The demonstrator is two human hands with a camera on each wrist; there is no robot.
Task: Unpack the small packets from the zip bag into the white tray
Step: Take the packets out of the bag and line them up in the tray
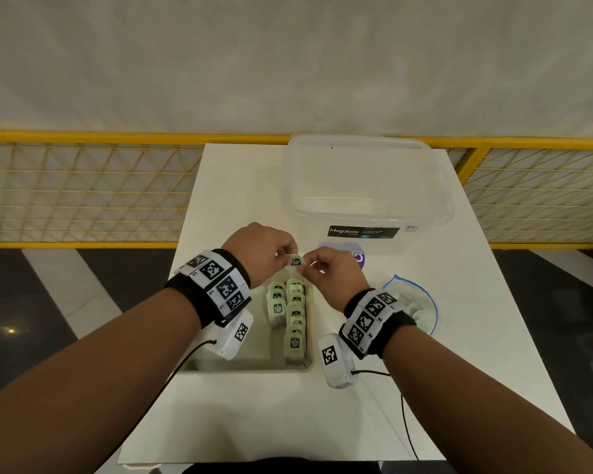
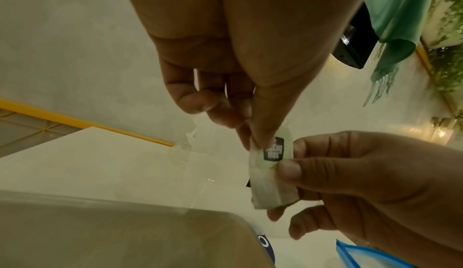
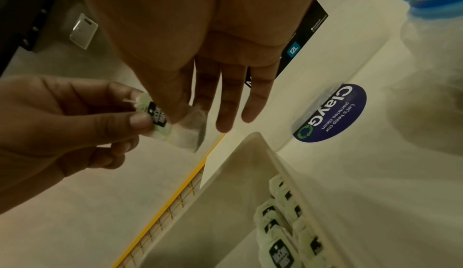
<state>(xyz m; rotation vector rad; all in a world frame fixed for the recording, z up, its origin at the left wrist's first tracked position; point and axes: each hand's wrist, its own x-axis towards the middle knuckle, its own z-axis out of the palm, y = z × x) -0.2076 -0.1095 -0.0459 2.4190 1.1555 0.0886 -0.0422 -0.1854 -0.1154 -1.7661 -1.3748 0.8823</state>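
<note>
Both hands meet above the far end of the white tray (image 1: 247,366), pinching one small packet (image 1: 295,260) between them. Left hand (image 1: 261,249): thumb + fingertips clamped on the packet's top corner. Right hand (image 1: 334,273): thumb + index grip its other side, remaining fingers straight and loose.

Packet is thin, flat, oblong w/ rounded pale-green label end and black printed patch; lower part is whitish, crinkly, semi-translucent. In the left wrist view its long axis hangs roughly vertical, label end up.

Tray below the hands: smooth matte plastic, rounded corners, raised rim. Row of packets (image 1: 293,323) lies along its right-hand side, overlapping; tray's left side under the left wrist is bare.

Zip bag (image 1: 420,307), clear soft plastic w/ blue edge, lies crumpled on the tabletop (image 1: 459,371) just right of the right wrist. Beyond the hands: clear rigid box (image 1: 363,186) w/ rounded corners. Round blue sticker (image 3: 330,113) just past the right fingertips.
</note>
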